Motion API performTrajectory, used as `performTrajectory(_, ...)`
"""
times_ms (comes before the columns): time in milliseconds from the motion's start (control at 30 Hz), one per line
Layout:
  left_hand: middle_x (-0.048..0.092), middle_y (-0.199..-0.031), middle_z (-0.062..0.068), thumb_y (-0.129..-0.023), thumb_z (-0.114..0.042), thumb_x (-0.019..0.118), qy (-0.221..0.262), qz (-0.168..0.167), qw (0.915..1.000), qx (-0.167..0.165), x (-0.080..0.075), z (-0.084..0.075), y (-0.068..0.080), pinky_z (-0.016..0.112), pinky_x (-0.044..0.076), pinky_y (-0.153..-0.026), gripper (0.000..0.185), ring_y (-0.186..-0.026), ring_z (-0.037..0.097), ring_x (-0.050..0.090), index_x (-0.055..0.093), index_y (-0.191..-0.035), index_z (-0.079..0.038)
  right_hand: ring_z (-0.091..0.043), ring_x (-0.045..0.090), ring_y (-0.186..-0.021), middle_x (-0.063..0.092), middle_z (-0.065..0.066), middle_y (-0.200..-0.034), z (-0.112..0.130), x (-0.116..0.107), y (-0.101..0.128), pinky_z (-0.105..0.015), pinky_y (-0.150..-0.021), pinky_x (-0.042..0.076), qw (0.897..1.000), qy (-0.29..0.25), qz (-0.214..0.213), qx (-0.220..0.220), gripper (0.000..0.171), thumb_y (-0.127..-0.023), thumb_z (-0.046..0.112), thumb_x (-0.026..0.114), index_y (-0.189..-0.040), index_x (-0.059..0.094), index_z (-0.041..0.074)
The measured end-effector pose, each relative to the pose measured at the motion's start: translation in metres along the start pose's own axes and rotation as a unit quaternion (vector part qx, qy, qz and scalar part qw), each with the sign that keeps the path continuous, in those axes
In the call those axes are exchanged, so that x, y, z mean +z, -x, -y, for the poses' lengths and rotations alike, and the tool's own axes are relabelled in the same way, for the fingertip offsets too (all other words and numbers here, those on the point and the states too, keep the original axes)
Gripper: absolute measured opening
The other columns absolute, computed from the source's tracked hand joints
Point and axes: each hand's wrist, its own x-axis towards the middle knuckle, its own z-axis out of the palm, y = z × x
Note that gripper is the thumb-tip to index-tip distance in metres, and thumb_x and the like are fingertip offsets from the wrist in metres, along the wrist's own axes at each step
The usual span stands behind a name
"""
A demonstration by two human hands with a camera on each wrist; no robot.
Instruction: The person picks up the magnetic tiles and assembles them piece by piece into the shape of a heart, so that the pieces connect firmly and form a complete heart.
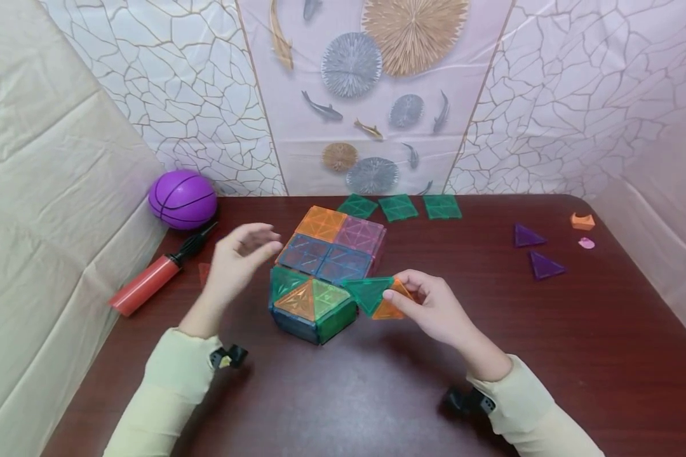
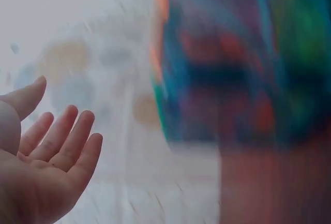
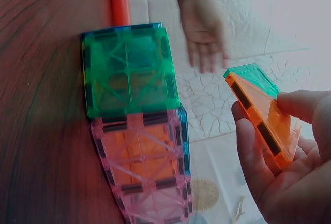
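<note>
A low box-like structure of translucent magnetic tiles stands in the middle of the table, with orange, pink and blue squares on top and green and orange triangles at its near end. My right hand pinches a green triangular tile together with an orange triangular tile, just right of the structure's near end. My left hand hovers at the structure's left side, fingers loosely extended and holding nothing. In the left wrist view the structure is blurred; its pink and green side walls show in the right wrist view.
Three green square tiles lie along the back edge. Two purple triangular tiles and small orange and pink pieces are on the right. At the left are a purple ball, a red hand pump and a red tile.
</note>
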Motion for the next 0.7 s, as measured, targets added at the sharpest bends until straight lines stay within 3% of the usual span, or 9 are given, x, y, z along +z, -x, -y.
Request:
performTrajectory(67, 0.068, -0.110, 0.016, -0.086, -0.016, 0.074, -0.036, -0.017, 0.9991, -0.016, -0.017, 0.017, -0.007, 0.023, 0.050, -0.086, 0.040, -0.094, 0.009, 0.064, 0.061, -0.120, -0.001, -0.015, 0.059, -0.063, 0.069, -0.010, -0.083, -0.001, -0.002, 0.001, -0.030, -0.056, 0.052, 1.000, 0.002, -0.004, 0.000, 0.012, -0.090, 0.011, 0.068, -0.098, 0.066, 0.003)
performTrajectory(133, 0.065, -0.117, 0.020, -0.086, -0.019, 0.074, -0.076, -0.012, 0.9964, -0.035, -0.033, 0.033, -0.010, 0.031, 0.047, -0.094, 0.045, -0.104, 0.017, 0.062, 0.059, -0.124, -0.001, -0.015, 0.059, -0.063, 0.069, -0.010, -0.083, -0.001, -0.004, 0.002, -0.030, -0.056, 0.052, 1.000, 0.004, -0.005, 0.001, 0.012, -0.090, 0.011, 0.068, -0.098, 0.066, 0.002)
performTrajectory(233, 0.060, -0.126, 0.021, -0.085, -0.021, 0.075, -0.135, 0.018, 0.9884, -0.068, -0.054, 0.055, -0.010, 0.046, 0.045, -0.097, 0.051, -0.113, 0.033, 0.058, 0.056, -0.128, -0.001, -0.015, 0.059, -0.065, 0.069, -0.010, -0.083, -0.002, -0.006, 0.003, -0.031, -0.057, 0.052, 1.000, 0.004, -0.005, 0.010, 0.013, -0.090, 0.012, 0.068, -0.098, 0.066, 0.002)
performTrajectory(333, 0.055, -0.133, 0.022, -0.086, -0.022, 0.074, -0.181, 0.059, 0.9759, -0.106, -0.072, 0.072, -0.009, 0.053, 0.040, -0.100, 0.057, -0.122, 0.039, 0.050, 0.052, -0.133, 0.000, -0.014, 0.060, -0.066, 0.069, -0.010, -0.084, -0.003, -0.008, 0.005, -0.028, -0.058, 0.053, 1.000, 0.000, -0.007, 0.017, 0.014, -0.090, 0.011, 0.068, -0.098, 0.066, 0.001)
performTrajectory(533, 0.049, -0.138, 0.024, -0.086, -0.019, 0.074, -0.224, 0.104, 0.9562, -0.157, -0.099, 0.093, -0.009, 0.055, 0.035, -0.101, 0.061, -0.126, 0.040, 0.043, 0.047, -0.136, 0.003, -0.014, 0.062, -0.068, 0.070, -0.013, -0.085, -0.004, -0.012, 0.005, -0.030, -0.059, 0.054, 1.000, -0.006, -0.012, 0.022, 0.015, -0.090, 0.011, 0.068, -0.099, 0.065, 0.000)
performTrajectory(700, 0.045, -0.139, 0.028, -0.084, -0.019, 0.075, -0.246, 0.126, 0.9440, -0.179, -0.110, 0.103, -0.010, 0.055, 0.032, -0.104, 0.066, -0.128, 0.041, 0.039, 0.044, -0.138, 0.004, -0.014, 0.063, -0.069, 0.069, -0.013, -0.085, -0.002, -0.014, 0.005, -0.029, -0.060, 0.054, 1.000, -0.012, -0.008, 0.020, 0.014, -0.090, 0.010, 0.068, -0.099, 0.065, -0.001)
